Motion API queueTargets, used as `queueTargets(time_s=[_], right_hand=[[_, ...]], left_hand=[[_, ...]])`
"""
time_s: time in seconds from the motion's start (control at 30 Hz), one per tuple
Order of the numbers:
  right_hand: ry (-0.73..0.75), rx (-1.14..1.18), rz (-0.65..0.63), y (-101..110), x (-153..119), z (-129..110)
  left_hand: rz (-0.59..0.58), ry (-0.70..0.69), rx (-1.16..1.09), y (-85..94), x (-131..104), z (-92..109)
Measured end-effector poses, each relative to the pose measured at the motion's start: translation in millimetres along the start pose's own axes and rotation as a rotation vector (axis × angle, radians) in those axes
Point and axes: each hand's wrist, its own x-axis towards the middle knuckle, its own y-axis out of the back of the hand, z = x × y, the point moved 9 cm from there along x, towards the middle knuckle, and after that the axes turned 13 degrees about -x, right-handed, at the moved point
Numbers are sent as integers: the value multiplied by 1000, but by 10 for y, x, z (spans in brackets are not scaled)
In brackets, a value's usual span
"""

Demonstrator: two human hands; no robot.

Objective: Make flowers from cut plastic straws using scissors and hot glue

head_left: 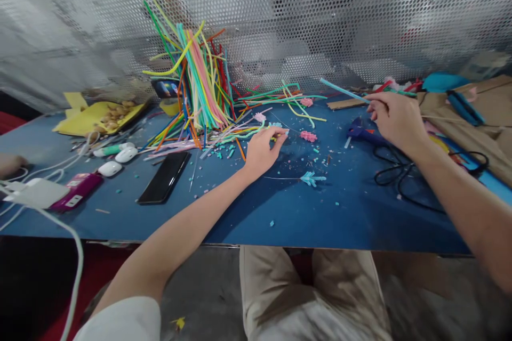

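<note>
Raised over the right side of the blue table, my right hand (394, 117) pinches the end of a light blue pipe cleaner (340, 88), which points up and left. My left hand (264, 150) is closed near the table's middle, with a small light blue piece at its fingertips. Pink fuzzy pieces (308, 136) lie just right of it. A light blue fuzzy sprig (312, 178) on a thin wire rests nearer to me. Below my right hand lies a dark blue glue gun (362, 132).
A tall bundle of colourful pipe cleaners (202, 74) stands at the back left. A black phone (164, 177), a purple power strip (82, 189) and white cables lie left. Brown paper (490, 112) and a black cord (394, 170) are right. Another person's hand (11, 164) shows far left.
</note>
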Motion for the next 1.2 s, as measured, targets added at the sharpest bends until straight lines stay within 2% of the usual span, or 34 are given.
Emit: queueTargets(time_s=[0.13,0.2,0.3,0.37,0.53,0.67,0.8,0.97,1.1,1.2], right_hand=[[-319,458,-98,-394,-81,151],[-358,558,-123,-566,-118,86],[-361,641,-147,-703,-184,-69],[-323,592,-164,-705,-232,-185],[-85,206,-142,-521,-324,-505],[-73,162,-119,-431,-402,-638],[-57,175,-96,-383,-452,-770],[33,196,-153,-453,-494,-931],[61,206,-195,-497,-501,-957],[31,187,-186,-483,-476,-888]], left_hand=[[42,32,-77,38,-3,-10],[18,103,-141,-4,-20,-73],[-24,165,-235,-81,-51,-118],[-38,154,-255,-105,-57,-92],[-67,29,-287,-123,-33,60],[-96,32,-319,-154,-27,78],[-137,126,-473,-232,-64,69],[7,279,-735,-217,-118,-25],[115,310,-823,-143,-100,-137],[94,292,-898,-138,-62,-154]])
